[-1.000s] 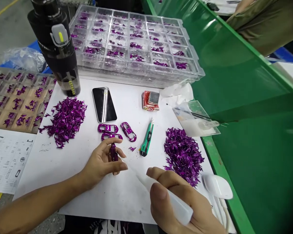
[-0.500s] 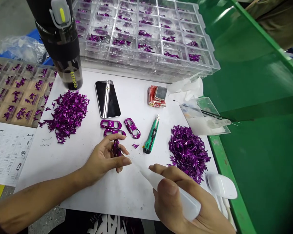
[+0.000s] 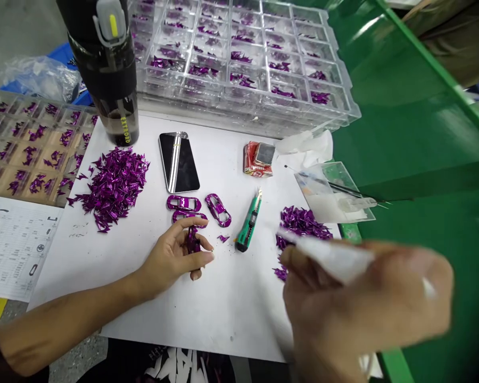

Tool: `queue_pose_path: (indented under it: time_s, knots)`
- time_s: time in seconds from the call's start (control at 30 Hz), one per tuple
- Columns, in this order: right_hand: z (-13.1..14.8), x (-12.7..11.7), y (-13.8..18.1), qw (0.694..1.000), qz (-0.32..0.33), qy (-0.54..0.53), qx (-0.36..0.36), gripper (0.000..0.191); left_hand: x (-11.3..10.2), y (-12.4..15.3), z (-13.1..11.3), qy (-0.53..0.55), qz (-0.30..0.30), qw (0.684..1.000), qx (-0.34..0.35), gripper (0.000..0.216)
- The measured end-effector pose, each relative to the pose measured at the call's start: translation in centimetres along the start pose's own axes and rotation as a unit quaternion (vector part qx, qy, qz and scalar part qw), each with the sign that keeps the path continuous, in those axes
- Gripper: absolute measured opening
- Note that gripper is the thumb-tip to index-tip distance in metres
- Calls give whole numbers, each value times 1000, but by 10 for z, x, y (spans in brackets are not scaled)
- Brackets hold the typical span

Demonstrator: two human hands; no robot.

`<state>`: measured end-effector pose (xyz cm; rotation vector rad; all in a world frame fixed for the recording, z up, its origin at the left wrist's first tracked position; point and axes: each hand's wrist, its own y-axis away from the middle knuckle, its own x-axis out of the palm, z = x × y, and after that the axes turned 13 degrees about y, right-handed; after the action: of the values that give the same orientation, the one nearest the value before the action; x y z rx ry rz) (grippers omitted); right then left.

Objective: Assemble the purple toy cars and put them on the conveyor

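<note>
My left hand (image 3: 181, 255) is closed round a glossy purple car-shaped part (image 3: 192, 240), held on edge over the white board. Behind its fingers lie more purple car-shaped parts (image 3: 219, 210), one partly covered by the index finger. Blurred by motion, my right hand (image 3: 355, 303) grips a white squeeze bottle (image 3: 335, 258) with a thin nozzle pointing left. The bottle is above a heap of small purple pointed pieces (image 3: 303, 222), hiding part of it. A single purple piece (image 3: 223, 239) lies near a green utility knife (image 3: 249, 223).
A black phone (image 3: 179, 162), a red packet (image 3: 252, 166) and a dark bottle (image 3: 117, 90) stand behind. Another purple heap (image 3: 115, 186) lies left. Clear compartment trays (image 3: 249, 109) are stacked at the back. A green wall (image 3: 423, 143) bounds the right, beside a plastic sheet with thin tools (image 3: 343, 189).
My right hand has swung right and up with the squeeze bottle, away from the part in my left hand. The left hand keeps its hold on the part. The view shifts slightly.
</note>
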<state>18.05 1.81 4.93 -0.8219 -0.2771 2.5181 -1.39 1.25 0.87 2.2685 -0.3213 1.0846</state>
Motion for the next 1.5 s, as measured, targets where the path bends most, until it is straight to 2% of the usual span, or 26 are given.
queue_pose_path:
  time_s: [0.07,0.17,0.23,0.3,0.37,0.47,0.57,0.63,0.77,0.87,0.93,1.07,1.17,1.23,1.33,1.43,1.5]
  knots:
    - [-5,12,-30,1000,-13,-6,20,25,2,1,-2,-8,-1,1000,-7,46]
    - [-24,34,-67,993,85,83,9,27,4,3,-5,-19,0,1000,-16,46]
    - [-37,45,-79,978,146,149,-16,27,6,4,-6,-23,3,1000,-18,46]
    - [-45,45,-83,960,190,199,-45,29,7,5,-7,-24,10,999,-22,46]
    - [-48,30,-81,943,209,243,-90,33,7,6,-7,-26,14,999,-27,48]
    - [-49,-12,-73,905,208,343,-145,26,7,7,-8,-29,10,999,-35,50]
    - [-59,-50,-58,856,236,440,-134,23,7,8,-7,-37,11,998,-42,51]
    - [-70,-61,-44,845,238,465,-116,24,7,7,-7,-47,18,998,-47,52]
    - [-85,-56,-22,861,208,450,-111,26,8,6,-6,-64,22,997,-43,52]
    - [-83,-52,-15,887,174,415,-102,28,8,7,-6,-65,18,997,-34,52]
    - [-76,-55,-14,905,152,391,-72,28,8,8,-6,-63,19,997,-31,51]
    - [-55,-63,-12,932,123,339,37,26,8,9,-7,-61,22,997,-33,53]
    - [-30,-60,-10,961,147,227,55,36,9,10,-8,-75,20,997,-24,53]
    - [-11,-51,-9,970,199,129,52,34,10,10,-8,-89,18,996,1,58]
    - [12,-29,-11,968,248,24,35,32,11,11,-7,-104,-4,993,55,70]
    - [22,-4,-9,967,251,25,-37,24,11,9,-7,-109,-43,988,100,66]
    - [23,10,-4,969,200,79,-122,15,11,7,-8,-100,-57,987,115,59]
